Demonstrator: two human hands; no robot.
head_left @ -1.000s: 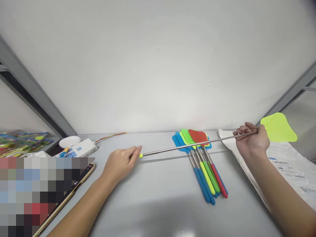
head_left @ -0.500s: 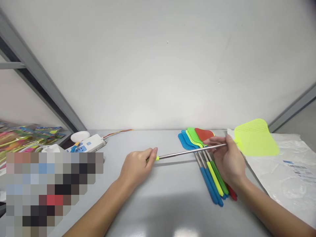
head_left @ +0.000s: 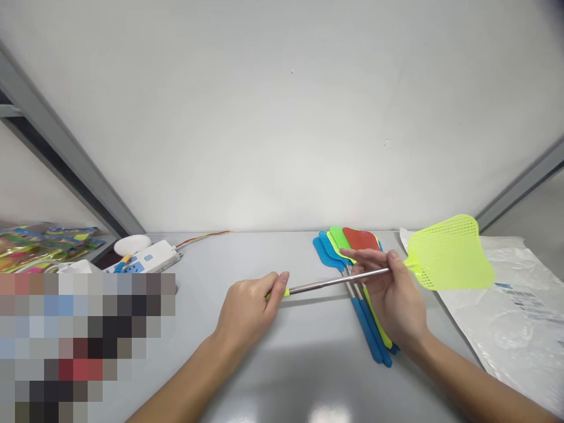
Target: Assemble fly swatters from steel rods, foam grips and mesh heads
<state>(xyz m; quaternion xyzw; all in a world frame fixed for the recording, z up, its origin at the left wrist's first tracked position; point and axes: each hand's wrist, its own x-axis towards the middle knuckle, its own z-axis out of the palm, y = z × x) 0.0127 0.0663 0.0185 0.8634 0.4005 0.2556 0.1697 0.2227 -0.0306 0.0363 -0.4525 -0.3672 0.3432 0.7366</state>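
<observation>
A yellow-green fly swatter (head_left: 452,254) with a perforated head and a metal rod spans both hands above the table. My left hand (head_left: 251,308) is closed around its handle, most of which the fingers hide. At the head end of the rod, my right hand (head_left: 396,294) pinches it between thumb and index finger, the other fingers loosely stretched out. Behind that hand lies a fanned pile of fly swatters in blue (head_left: 325,252), green (head_left: 339,238) and red (head_left: 359,239); the hand covers part of their rods and handles.
A white plastic mailing bag (head_left: 506,329) lies at the right. To the left are a white power strip (head_left: 154,257), a white round object (head_left: 132,244) and thin coloured wires (head_left: 202,236). Packaged colourful items (head_left: 48,244) fill the far left. A pale wall (head_left: 282,147) backs the table.
The swatter's head has dropped slightly and turned, so its holes show clearly. My right hand has moved a little left relative to the pile, covering more handles. The view has shifted slightly.
</observation>
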